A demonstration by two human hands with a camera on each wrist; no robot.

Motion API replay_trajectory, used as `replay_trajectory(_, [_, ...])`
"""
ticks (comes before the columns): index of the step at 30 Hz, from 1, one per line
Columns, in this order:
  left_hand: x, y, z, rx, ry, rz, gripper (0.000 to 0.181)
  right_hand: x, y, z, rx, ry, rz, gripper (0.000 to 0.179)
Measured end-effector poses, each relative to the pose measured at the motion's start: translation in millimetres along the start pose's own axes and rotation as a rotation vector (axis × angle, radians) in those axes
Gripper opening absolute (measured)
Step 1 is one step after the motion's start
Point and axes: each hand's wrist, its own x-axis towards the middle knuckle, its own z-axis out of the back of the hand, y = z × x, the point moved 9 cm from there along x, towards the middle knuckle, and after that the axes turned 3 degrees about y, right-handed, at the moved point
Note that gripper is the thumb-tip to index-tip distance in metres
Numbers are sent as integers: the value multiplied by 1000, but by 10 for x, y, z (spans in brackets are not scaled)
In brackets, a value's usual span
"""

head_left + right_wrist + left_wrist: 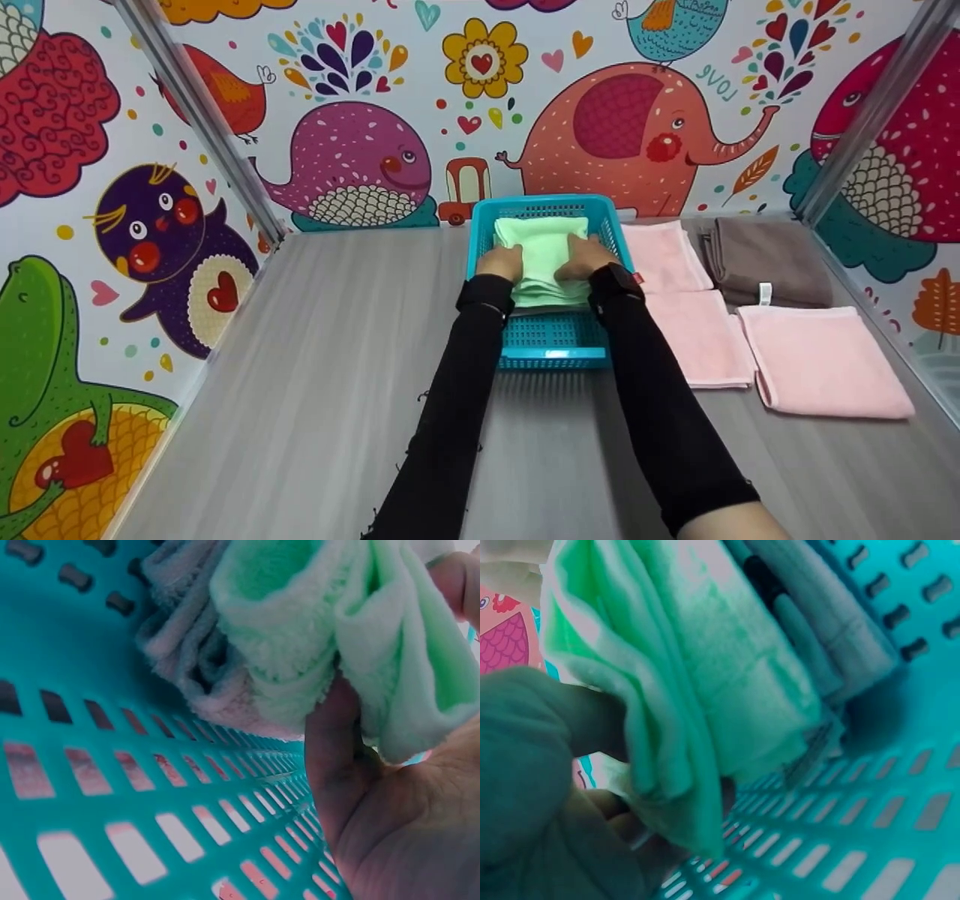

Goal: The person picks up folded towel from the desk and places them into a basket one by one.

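A light green folded towel (544, 251) lies inside the teal plastic basket (555, 358). My left hand (501, 262) grips its left side, thumb on one side of the folds and fingertips on the other in the left wrist view. On the opposite side, my right hand (587, 257) holds the towel's edge; a finger (330, 742) is tucked between green layers (405, 652). More folded cloth (847, 622), greyish in the left wrist view, sits in the basket against the green one. The basket's floor under the towels is mostly hidden.
Pink folded towels (832, 364) lie on the grey table (337, 360) to the right of the basket. Behind them is a brown folded towel (772, 259) with a white tag. Printed wall panels (480, 112) stand along the table's back and sides.
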Motion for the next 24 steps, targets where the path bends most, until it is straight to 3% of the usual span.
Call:
replay_trajectory(16, [-35,-36,15,-12,-20,-10,39,-24,-30,-4,17,-3,0,101])
replay_trajectory(24, [57,33,35,-68,6,27,54,18,8,28,27,-17,30,100])
